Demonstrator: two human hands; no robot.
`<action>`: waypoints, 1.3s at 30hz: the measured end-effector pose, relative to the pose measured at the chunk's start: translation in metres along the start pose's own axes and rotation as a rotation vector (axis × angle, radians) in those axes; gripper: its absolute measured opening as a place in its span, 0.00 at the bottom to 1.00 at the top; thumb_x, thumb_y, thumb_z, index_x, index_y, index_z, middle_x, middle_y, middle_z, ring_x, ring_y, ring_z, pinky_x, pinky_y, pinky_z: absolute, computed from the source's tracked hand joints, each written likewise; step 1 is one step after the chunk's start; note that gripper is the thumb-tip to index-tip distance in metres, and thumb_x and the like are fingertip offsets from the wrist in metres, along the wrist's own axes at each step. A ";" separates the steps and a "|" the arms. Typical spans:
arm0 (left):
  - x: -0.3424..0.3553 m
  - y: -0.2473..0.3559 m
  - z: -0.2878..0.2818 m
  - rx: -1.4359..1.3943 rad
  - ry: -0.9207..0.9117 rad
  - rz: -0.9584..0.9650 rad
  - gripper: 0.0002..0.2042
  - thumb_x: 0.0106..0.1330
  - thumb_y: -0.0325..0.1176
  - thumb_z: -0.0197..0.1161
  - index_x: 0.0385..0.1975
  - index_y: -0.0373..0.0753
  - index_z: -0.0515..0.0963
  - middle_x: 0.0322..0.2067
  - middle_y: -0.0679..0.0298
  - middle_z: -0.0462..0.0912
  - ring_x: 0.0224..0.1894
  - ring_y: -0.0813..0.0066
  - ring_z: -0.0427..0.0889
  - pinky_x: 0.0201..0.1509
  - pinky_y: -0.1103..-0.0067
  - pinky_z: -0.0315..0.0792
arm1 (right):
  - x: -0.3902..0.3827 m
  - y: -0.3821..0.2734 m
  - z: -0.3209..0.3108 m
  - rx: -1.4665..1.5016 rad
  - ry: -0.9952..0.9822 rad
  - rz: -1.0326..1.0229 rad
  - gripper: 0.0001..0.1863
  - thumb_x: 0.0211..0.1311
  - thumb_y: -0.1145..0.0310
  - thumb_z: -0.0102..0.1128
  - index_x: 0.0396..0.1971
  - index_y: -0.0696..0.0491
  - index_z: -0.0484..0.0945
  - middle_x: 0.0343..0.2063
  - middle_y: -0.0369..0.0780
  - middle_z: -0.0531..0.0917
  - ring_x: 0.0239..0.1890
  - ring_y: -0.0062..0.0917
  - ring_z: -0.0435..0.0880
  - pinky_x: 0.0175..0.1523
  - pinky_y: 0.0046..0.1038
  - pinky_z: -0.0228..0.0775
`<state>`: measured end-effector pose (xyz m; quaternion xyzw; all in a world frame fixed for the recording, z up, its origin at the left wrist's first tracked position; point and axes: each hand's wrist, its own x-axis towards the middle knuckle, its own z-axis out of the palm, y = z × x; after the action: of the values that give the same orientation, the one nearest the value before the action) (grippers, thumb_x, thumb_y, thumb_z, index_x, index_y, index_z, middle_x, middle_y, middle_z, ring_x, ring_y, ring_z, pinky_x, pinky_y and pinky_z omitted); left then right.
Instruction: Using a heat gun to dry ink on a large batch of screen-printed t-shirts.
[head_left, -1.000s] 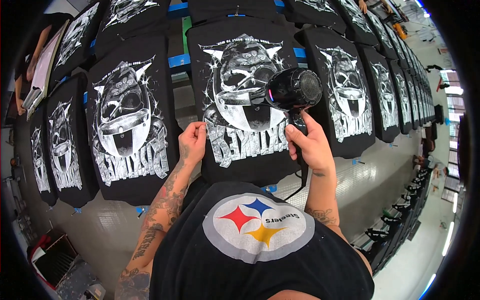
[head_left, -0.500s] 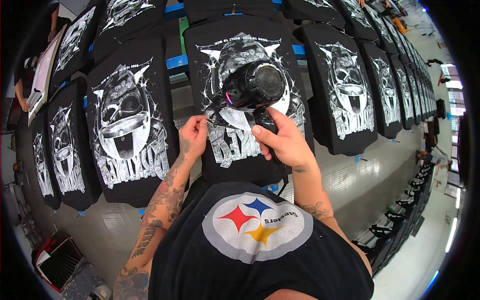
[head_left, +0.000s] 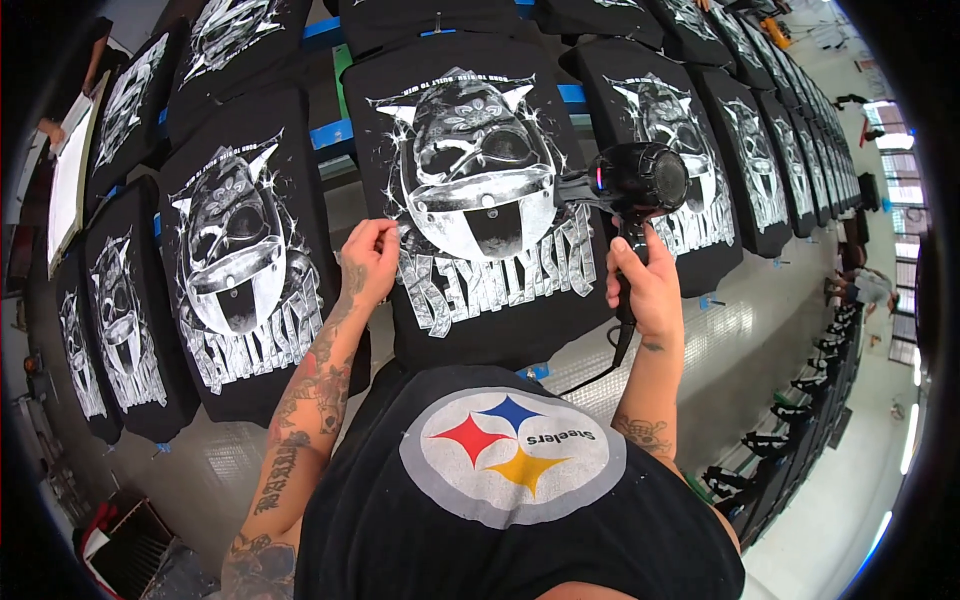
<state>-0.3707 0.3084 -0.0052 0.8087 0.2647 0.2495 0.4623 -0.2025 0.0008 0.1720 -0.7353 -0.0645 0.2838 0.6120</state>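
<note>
In my right hand [head_left: 648, 285] is a black hair dryer [head_left: 640, 180], gripped by its handle, with its nozzle pointing left over the right edge of a black T-shirt [head_left: 370, 130]. That shirt lies stretched flat in front of me and carries a white and grey skull print [head_left: 485, 190] with large lettering below. At the shirt's left edge is my left hand [head_left: 371, 258], its fingers and thumb pressed together. Whether they pinch the fabric or something small, I cannot make out. The dryer's cord [head_left: 590, 382] hangs below my right hand.
More printed black shirts [head_left: 235, 265] lie in rows to the left, to the right [head_left: 755, 175] and behind. Blue bars [head_left: 332, 135] show between them. At the far left, another person's hand [head_left: 52, 130] is by a pale framed screen [head_left: 72, 170]. Someone stands far right [head_left: 868, 288].
My right hand has carried the hair dryer rightward, from over the print to the shirt's right edge, uncovering the skull. My left hand has shifted slightly left with its fingers still together.
</note>
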 end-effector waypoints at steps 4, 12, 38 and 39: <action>0.017 0.006 0.016 0.243 -0.032 0.202 0.09 0.66 0.30 0.64 0.44 0.39 0.84 0.41 0.62 0.85 0.49 0.60 0.81 0.55 0.66 0.73 | -0.015 -0.002 -0.004 0.052 -0.018 0.046 0.23 0.73 0.63 0.62 0.63 0.56 0.70 0.25 0.34 0.76 0.18 0.16 0.73 0.21 0.20 0.66; -0.003 0.024 0.057 0.611 -0.362 0.375 0.32 0.71 0.50 0.60 0.71 0.39 0.67 0.74 0.54 0.62 0.78 0.54 0.56 0.78 0.49 0.45 | -0.010 0.000 -0.006 0.118 -0.032 0.033 0.24 0.73 0.63 0.62 0.63 0.56 0.70 0.25 0.35 0.75 0.18 0.16 0.73 0.21 0.20 0.66; 0.064 -0.017 0.030 0.586 -0.105 0.188 0.32 0.74 0.48 0.59 0.70 0.32 0.66 0.74 0.50 0.63 0.79 0.55 0.55 0.79 0.50 0.43 | 0.122 -0.046 0.087 0.058 -0.379 -0.037 0.21 0.72 0.63 0.65 0.57 0.60 0.74 0.23 0.31 0.76 0.20 0.13 0.75 0.23 0.20 0.67; 0.067 -0.020 0.029 0.557 -0.070 0.188 0.32 0.73 0.47 0.59 0.69 0.32 0.67 0.73 0.51 0.63 0.79 0.55 0.56 0.79 0.50 0.43 | 0.127 -0.047 0.094 0.058 -0.385 -0.034 0.21 0.72 0.63 0.65 0.57 0.60 0.74 0.23 0.31 0.76 0.20 0.13 0.75 0.23 0.20 0.67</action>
<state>-0.3072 0.3435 -0.0254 0.9335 0.2309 0.1808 0.2065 -0.1315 0.1493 0.1650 -0.6485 -0.1846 0.4104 0.6139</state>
